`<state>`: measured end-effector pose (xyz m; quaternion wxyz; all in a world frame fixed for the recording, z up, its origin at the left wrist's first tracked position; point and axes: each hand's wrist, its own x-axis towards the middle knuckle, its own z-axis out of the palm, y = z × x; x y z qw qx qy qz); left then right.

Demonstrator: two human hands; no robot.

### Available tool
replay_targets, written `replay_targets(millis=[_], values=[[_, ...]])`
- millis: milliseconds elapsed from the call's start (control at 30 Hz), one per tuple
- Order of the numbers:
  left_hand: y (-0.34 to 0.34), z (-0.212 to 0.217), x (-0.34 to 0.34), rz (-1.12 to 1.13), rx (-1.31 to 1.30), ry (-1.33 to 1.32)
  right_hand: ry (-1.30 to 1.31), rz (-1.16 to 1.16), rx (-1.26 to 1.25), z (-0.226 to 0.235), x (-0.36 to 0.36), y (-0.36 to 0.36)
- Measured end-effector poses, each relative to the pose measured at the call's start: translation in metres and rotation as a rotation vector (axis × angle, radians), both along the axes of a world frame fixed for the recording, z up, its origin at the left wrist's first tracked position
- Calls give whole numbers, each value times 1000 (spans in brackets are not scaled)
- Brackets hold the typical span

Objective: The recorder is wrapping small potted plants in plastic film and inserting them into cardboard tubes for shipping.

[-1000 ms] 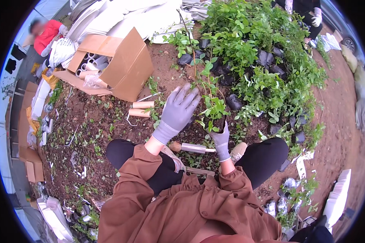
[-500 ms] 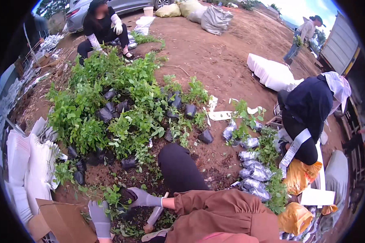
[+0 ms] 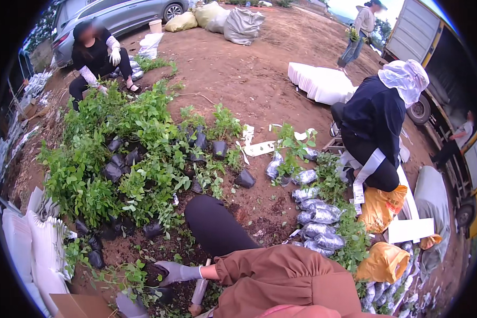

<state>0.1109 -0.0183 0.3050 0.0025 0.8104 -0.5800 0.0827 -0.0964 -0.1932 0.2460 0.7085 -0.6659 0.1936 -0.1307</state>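
Observation:
At the lower left, my right hand, in a grey glove, grips the black bag of a potted seedling from its right side. The seedling's leafy stems lean left from the bag. My left hand, also gloved in grey, is just below those leaves near the lower edge, fingers extended and partly hidden. Whether it touches the stems cannot be seen. A pale tube-shaped object with a brownish end lies below my right wrist. Another dark bag shows under my right hand.
Bagged green seedlings crowd the ground ahead. Silvery wrapped bundles lie right, beside a crouching person and orange sacks. White stacked sheets and cardboard stand left. Another person sits far left.
The view has turned, so the scene sits further left and more of the truck shows. My left hand has dropped lower in the picture; my right hand still grips the seedling's bag.

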Motion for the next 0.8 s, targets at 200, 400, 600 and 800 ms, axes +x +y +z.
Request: replay_targets(millis=[200, 400, 600, 800], values=[[-37, -56, -46, 509, -876, 844, -137, -75, 137, 5, -2, 7], [-77, -80, -86, 870, -1004, 1230, -97, -106, -164, 0, 1, -2], [-74, -71, -68, 849, -1179, 1448, -8, -108, -182, -6, 6, -1], [-77, -73, -64, 877, -1176, 1364, -68, -133, -216, -20, 8, 13]])
